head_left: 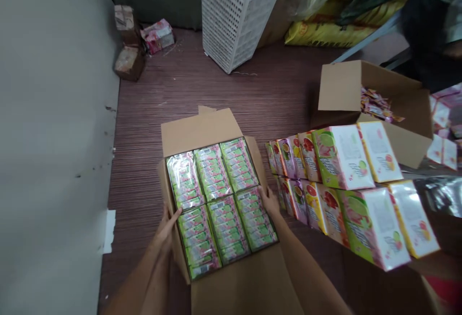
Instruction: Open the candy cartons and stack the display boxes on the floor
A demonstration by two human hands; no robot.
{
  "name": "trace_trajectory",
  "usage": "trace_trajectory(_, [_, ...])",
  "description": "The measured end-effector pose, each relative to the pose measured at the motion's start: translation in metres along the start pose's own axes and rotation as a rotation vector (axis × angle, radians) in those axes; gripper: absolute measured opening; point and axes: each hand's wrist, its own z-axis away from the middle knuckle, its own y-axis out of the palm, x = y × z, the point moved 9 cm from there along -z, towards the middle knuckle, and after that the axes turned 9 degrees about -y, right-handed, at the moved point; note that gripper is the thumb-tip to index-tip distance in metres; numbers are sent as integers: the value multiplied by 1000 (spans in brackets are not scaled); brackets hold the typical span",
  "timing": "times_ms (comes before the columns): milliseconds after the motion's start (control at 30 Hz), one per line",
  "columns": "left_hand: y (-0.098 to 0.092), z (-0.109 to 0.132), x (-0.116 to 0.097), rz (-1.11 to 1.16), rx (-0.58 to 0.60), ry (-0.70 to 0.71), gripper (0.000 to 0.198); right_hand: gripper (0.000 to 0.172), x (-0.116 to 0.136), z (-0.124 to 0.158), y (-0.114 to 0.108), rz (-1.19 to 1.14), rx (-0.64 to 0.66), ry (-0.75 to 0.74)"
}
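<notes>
In the middle of the head view an open cardboard carton stands on the floor, its flaps folded out. Green-and-pink packs wrapped in shiny clear film fill it in two rows of three. My left hand grips the carton's left side, the thumb over the rim beside the packs. On the opposite side my right hand holds the right edge, fingertips at the packs. The fingers of both hands are partly hidden by the carton walls.
Colourful printed boxes stand in two rows on the right. Behind them is an open carton with loose sachets. A white plastic crate, yellow sacks and small parcels are farther back. A wall borders the left; another person is upper right.
</notes>
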Motion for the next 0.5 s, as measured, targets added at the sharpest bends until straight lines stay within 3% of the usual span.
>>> trace_trajectory(100, [40,5,17,477,240,-215,66,80,-3,-6,18,-169,105,-21])
trace_trajectory(167, [56,14,27,662,276,-346,56,81,-2,-7,20,-191,119,-49])
trace_trajectory(267, [66,21,34,752,279,-419,54,84,-3,-5,16,-148,90,-62])
trace_trajectory(500, [72,19,37,735,341,-399,62,81,-3,7,10,-11,24,-58])
